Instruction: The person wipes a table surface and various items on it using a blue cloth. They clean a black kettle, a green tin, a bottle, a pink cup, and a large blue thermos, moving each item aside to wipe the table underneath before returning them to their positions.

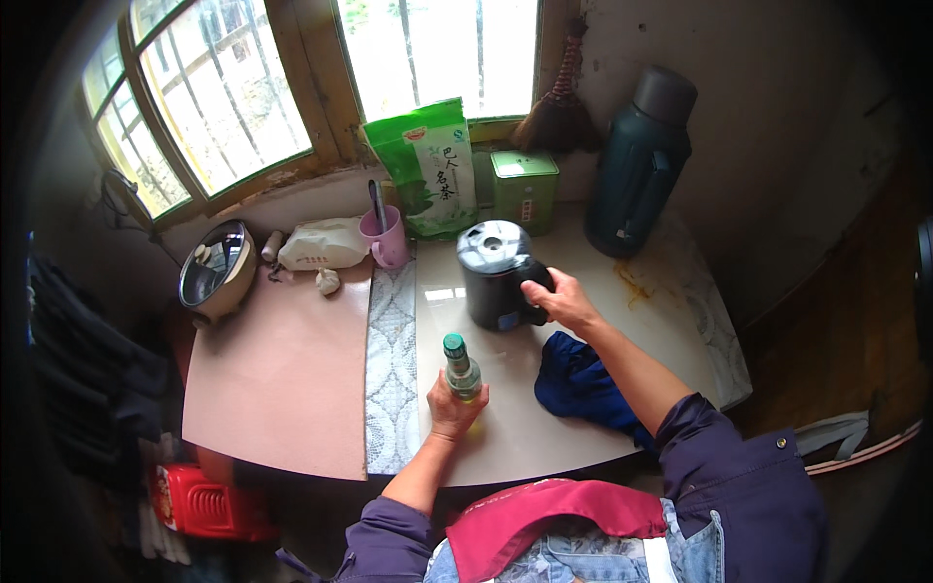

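Observation:
My left hand (453,408) is wrapped around a clear glass bottle (462,375) with a green cap, near the table's front edge. Some yellowish liquid shows low in the bottle; the rest of its lower part is hidden by my fingers. My right hand (565,300) grips the black handle of a dark lidded mug (496,280) with a shiny silver-grey top. Whether the mug's base touches the table cannot be made out. A crumpled dark blue cloth (583,379) lies on the tabletop beneath my right forearm.
Behind the mug stand a green tea bag (430,175), a green tin (525,193) and a tall dark teal thermos (641,167). Left of them are a pink cup (386,237), a tissue pack (324,244), a garlic bulb (327,281) and an electric pot (222,270). A red plastic container (211,506) sits below.

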`<action>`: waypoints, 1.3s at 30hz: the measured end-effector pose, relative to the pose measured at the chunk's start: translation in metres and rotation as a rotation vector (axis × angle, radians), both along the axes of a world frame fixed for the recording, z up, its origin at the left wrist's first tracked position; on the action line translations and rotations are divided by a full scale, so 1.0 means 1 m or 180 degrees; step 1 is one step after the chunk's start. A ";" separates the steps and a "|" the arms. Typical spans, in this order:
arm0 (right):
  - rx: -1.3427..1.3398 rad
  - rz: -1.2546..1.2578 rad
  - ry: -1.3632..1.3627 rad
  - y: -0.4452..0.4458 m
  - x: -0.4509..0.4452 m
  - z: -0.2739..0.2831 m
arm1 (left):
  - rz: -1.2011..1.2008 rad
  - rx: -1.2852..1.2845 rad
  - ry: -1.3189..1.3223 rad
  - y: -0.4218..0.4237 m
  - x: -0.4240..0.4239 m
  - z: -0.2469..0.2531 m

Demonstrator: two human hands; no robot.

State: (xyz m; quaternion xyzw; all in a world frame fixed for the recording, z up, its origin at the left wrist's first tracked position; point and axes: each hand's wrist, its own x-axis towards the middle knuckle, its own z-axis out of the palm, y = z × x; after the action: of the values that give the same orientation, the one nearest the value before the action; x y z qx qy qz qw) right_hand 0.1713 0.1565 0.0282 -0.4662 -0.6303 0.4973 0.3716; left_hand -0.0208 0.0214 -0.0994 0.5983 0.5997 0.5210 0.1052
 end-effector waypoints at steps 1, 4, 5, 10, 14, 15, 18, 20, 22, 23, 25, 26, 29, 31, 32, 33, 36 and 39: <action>0.0161 -0.0223 0.0118 0.001 0.009 -0.005 | -0.0001 0.0004 0.0005 0.000 0.000 0.001; 0.0087 -0.0822 0.0061 0.005 0.032 -0.010 | -0.0032 -0.0022 0.0011 0.000 -0.001 0.003; 0.0199 -0.1000 -0.0023 0.008 0.037 -0.016 | -0.0022 -0.0059 -0.0011 -0.001 -0.001 0.003; 0.0519 -0.1805 -0.0020 0.025 0.055 -0.038 | -0.0098 -0.0363 -0.0174 -0.002 -0.003 0.001; 0.0741 -0.2151 -0.0058 0.047 0.060 -0.046 | -0.0134 -0.0247 -0.0206 0.001 -0.002 0.002; 0.0817 -0.2110 0.0170 0.050 0.058 -0.046 | -0.0153 -0.0223 -0.0219 0.002 -0.003 0.001; 0.0824 -0.1883 0.0159 0.056 0.055 -0.037 | -0.0246 -0.0275 -0.0318 -0.001 -0.005 -0.002; 0.0430 -0.1783 0.0243 0.051 0.057 -0.031 | -0.0286 -0.0347 -0.0455 -0.002 -0.006 -0.002; 0.0203 -0.1701 0.0413 0.051 0.058 -0.028 | -0.0314 -0.0259 -0.0379 0.000 -0.008 -0.007; 0.0195 -0.1685 0.0391 0.052 0.061 -0.027 | -0.0319 -0.0213 -0.0340 0.002 -0.009 -0.010; 0.0155 -0.1583 0.0334 0.051 0.062 -0.025 | -0.0265 -0.0218 -0.0200 0.003 -0.009 -0.014; 0.0166 -0.1617 0.0317 0.049 0.061 -0.023 | -0.0230 -0.0220 -0.0129 0.003 -0.010 -0.015; 0.0432 -0.1662 0.0169 0.044 0.057 -0.027 | -0.0209 -0.0303 -0.0204 0.002 -0.008 -0.009; 0.0393 -0.1509 0.0060 0.035 0.057 -0.027 | -0.0140 -0.0372 -0.0179 0.000 -0.005 -0.002; 0.0375 -0.1427 0.0000 0.031 0.053 -0.029 | -0.0111 -0.0405 -0.0225 0.000 -0.004 -0.002; 0.0405 -0.1341 -0.0013 0.027 0.048 -0.033 | -0.0098 -0.0439 -0.0270 0.000 -0.003 -0.002; 0.0504 -0.1042 0.0070 0.020 0.031 -0.039 | -0.0082 -0.0483 -0.0226 0.001 -0.003 0.000; 0.0635 -0.0716 -0.0129 0.023 0.003 -0.042 | -0.0085 -0.0599 -0.0267 -0.002 -0.003 0.003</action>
State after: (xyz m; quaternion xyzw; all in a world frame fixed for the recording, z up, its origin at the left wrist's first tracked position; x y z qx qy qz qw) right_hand 0.1745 0.1793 -0.0140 -0.5046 -0.6277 0.3780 0.4567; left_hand -0.0239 0.0196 -0.0968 0.5713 0.6331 0.4854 0.1929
